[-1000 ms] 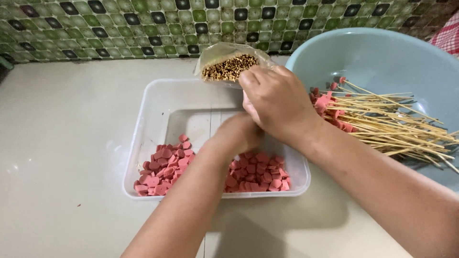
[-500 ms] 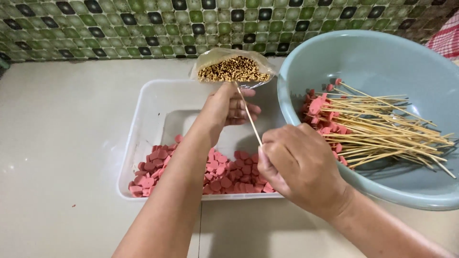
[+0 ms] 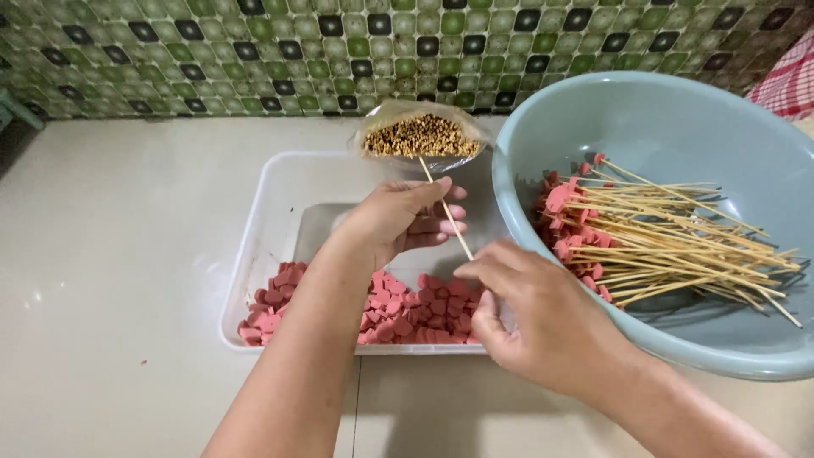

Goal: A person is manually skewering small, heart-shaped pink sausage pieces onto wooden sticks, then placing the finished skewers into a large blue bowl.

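Note:
I hold a thin bamboo skewer (image 3: 459, 237) over a clear plastic tray (image 3: 271, 212). The fingertips of my right hand (image 3: 534, 326) pinch its near end. My left hand (image 3: 398, 216) closes its fingers on the skewer's middle. The far end of the skewer points at a plastic bag of skewers (image 3: 421, 136), seen end-on behind the tray. Several pink sausage pieces (image 3: 398, 314) lie along the tray's near side, partly hidden by my left forearm.
A pale blue basin (image 3: 678, 127) at the right holds several skewers with pink pieces threaded on them (image 3: 670, 242). A green tiled wall (image 3: 254, 51) runs along the back. The tray and basin stand on a beige counter (image 3: 110, 254). A red checked cloth (image 3: 793, 80) shows at the far right.
My right hand came back from the bag towards me, drawing one skewer out. My left hand lifted off the sausage pieces and took hold of the skewer's middle.

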